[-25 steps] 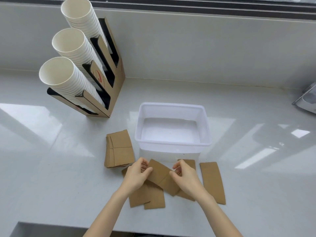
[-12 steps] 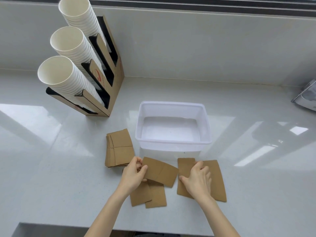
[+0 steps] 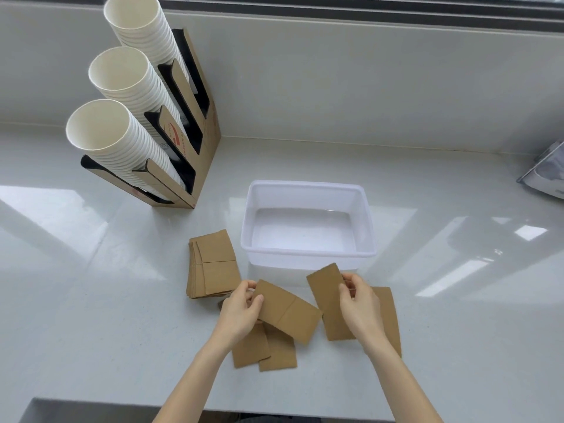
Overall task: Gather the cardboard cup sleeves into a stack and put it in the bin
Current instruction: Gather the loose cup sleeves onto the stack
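Note:
A neat pile of brown cardboard cup sleeves (image 3: pixel 212 265) lies left of the white plastic bin (image 3: pixel 308 254), whose inside is bare. My left hand (image 3: pixel 239 314) pinches the left end of one flat sleeve (image 3: pixel 288 311), held over two loose sleeves (image 3: pixel 264 351) on the counter. My right hand (image 3: pixel 358 308) grips another sleeve (image 3: pixel 328 297) by its long edge and has it lifted and tilted. One more sleeve (image 3: pixel 389 312) lies flat under my right wrist.
A cardboard rack (image 3: pixel 189 148) with three slanted stacks of white paper cups (image 3: pixel 122 138) stands at the back left. A grey object (image 3: pixel 546 172) pokes in at the right edge. The counter's front edge runs close below my forearms.
My right hand went from pressing flat on a sleeve to gripping it and raising it off the counter. My left hand keeps its sleeve, shifted slightly.

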The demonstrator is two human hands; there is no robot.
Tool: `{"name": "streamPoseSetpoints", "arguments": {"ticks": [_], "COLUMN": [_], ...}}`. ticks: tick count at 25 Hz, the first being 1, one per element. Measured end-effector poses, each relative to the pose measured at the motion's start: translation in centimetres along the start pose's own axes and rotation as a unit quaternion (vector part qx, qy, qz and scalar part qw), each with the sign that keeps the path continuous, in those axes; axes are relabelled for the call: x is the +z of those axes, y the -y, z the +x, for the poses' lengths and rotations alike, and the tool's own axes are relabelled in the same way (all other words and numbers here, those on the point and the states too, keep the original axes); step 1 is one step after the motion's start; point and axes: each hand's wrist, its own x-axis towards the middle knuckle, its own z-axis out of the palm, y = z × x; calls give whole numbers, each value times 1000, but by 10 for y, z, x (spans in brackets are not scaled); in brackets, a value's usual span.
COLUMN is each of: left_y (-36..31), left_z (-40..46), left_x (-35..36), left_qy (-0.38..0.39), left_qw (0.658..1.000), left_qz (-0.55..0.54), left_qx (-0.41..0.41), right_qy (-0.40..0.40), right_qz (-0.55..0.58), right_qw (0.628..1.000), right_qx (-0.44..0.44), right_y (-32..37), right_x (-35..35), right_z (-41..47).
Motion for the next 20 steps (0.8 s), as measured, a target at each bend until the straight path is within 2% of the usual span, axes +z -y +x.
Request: {"name": "streamPoseSetpoints", "arguments": {"ticks": [5, 11, 20], "left_y": [-4, -7, -18], "left_z": [-3, -5, -12], "left_x": [1, 6, 15], "left_qy": [-5, 25, 56], "left_qw": [1000, 999, 991], "left_qz": [-3, -20, -123], "left_qx": [5, 1, -1], "right_qy": [-55, 54, 52], "right_qz": [-4, 1, -10], "right_qw": [994, 990, 989], "right_qx": [-96, -129, -136], "right_y": [9, 15, 16], "right_x": [1, 14, 30], "right_z": [-6, -9, -8]}}
